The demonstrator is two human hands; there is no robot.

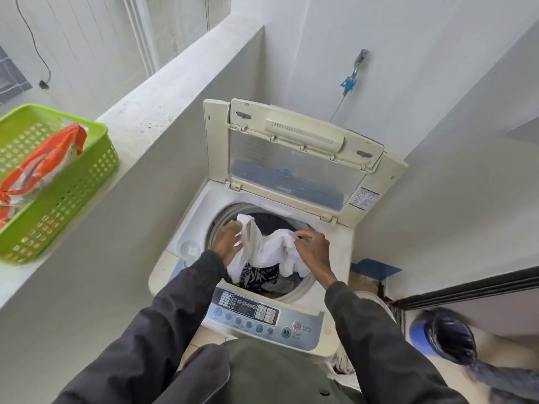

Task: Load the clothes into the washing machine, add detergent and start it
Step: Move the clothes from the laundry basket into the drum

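Observation:
A cream top-loading washing machine [335, 258] stands in front of me with its lid [294, 158] folded upright at the back. Over the drum opening, my left hand [226, 239] grips the left part of a white garment [269, 250]. On the garment's right part my right hand [313, 250] pinches the cloth. Below it, inside the drum, lies a dark leaf-patterned piece of clothing [258, 274] among other dark laundry. The control panel [256, 314] with its buttons faces me at the front edge.
A green plastic basket [87, 182] holding an orange-and-white packet [43, 167] sits on the concrete ledge [163, 91] to the left. A tap [357, 65] is on the back wall. At the lower right there is a blue bin lined with a black bag [446, 336].

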